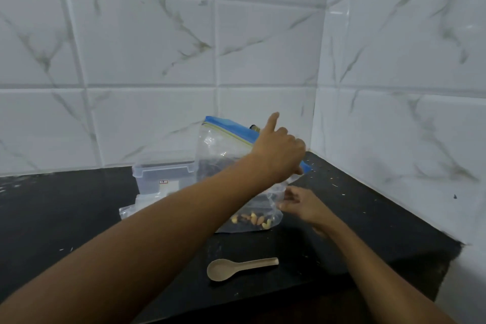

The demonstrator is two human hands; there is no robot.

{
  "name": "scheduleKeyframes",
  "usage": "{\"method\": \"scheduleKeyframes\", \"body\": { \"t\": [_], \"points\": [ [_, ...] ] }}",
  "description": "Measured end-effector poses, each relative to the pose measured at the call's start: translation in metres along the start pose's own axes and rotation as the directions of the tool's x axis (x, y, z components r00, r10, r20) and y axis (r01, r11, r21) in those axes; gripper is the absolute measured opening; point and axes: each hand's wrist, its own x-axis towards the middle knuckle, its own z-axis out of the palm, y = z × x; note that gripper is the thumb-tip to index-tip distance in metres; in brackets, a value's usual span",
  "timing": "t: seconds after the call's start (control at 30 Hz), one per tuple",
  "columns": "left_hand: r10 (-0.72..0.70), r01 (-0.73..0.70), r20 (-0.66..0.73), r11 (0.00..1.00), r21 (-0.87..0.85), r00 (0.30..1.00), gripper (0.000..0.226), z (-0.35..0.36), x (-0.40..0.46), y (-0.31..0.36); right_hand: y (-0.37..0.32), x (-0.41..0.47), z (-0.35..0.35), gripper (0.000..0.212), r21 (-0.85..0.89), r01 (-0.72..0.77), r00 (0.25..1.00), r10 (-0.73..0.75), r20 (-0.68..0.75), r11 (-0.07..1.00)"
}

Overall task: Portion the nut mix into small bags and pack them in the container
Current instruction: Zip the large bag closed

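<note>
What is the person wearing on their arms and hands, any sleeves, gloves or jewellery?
Nothing that shows. Both forearms are bare right down to the edge of the picture, with no sleeve in view. The left hand and right hand have no gloves, and no watch, bracelet or ring can be made out, though the right hand is blurred.

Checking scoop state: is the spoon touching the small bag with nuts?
Apart. Head view: the spoon lies alone on the counter, dark surface showing between it and the small bag.
</note>
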Motion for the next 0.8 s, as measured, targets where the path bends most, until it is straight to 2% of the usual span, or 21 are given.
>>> {"method": "scheduleKeyframes", "body": {
  "t": [0.07, 0.13, 0.27, 0.37, 0.43, 0.53, 0.6, 0.67, 0.73, 0.8],
  "points": [
    [-0.045, 0.048, 0.075, 0.998, -0.047, 0.996, 0.031, 0.003, 0.014, -0.001, -0.001, 0.000, 0.005, 0.007, -0.055, 0.074, 0.995, -0.077, -0.058, 0.996],
    [-0.083, 0.090, 0.060, 0.987, -0.133, 0.995, 0.024, 0.010, 0.023, -0.005, 0.001, 0.002, 0.005, 0.013, -0.090, 0.116, 0.988, -0.124, -0.089, 0.989],
    [-0.162, 0.136, -0.062, 0.942, -0.307, 0.985, 0.015, 0.015, 0.028, -0.017, 0.008, 0.005, 0.007, 0.005, -0.147, 0.098, 0.989, -0.113, -0.099, 0.984],
    [-0.341, 0.209, -0.224, 0.862, -0.462, 0.913, 0.018, 0.006, 0.029, -0.036, 0.018, 0.002, 0.011, 0.003, -0.215, 0.109, 0.989, -0.128, -0.078, 0.970],
    [-0.409, 0.234, -0.254, 0.822, -0.519, 0.877, 0.019, 0.004, 0.027, -0.048, 0.021, 0.003, 0.009, 0.006, -0.217, 0.100, 0.986, -0.127, -0.112, 0.971],
    [-0.397, 0.229, -0.240, 0.825, -0.517, 0.886, 0.019, 0.006, 0.023, -0.055, 0.015, 0.006, 0.002, 0.014, -0.250, 0.091, 0.991, -0.112, -0.073, 0.964],
    [-0.380, 0.210, -0.249, 0.830, -0.516, 0.891, 0.018, 0.004, 0.021, -0.056, -0.002, 0.004, -0.004, 0.040, -0.113, 0.117, 0.993, -0.119, -0.010, 0.987],
    [-0.341, 0.175, -0.246, 0.839, -0.516, 0.907, 0.017, -0.002, 0.019, -0.057, -0.026, 0.002, -0.012, 0.067, 0.131, 0.170, 0.985, -0.166, -0.037, 0.977],
    [-0.299, 0.141, -0.216, 0.829, -0.542, 0.929, 0.018, -0.010, 0.016, -0.059, -0.054, 0.003, -0.020, 0.063, 0.277, 0.237, 0.968, -0.202, -0.148, 0.931],
    [-0.266, 0.140, -0.151, 0.818, -0.558, 0.952, 0.021, -0.016, 0.010, -0.063, -0.077, 0.005, -0.025, 0.039, 0.340, 0.285, 0.940, -0.191, -0.284, 0.896]
  ]
}}
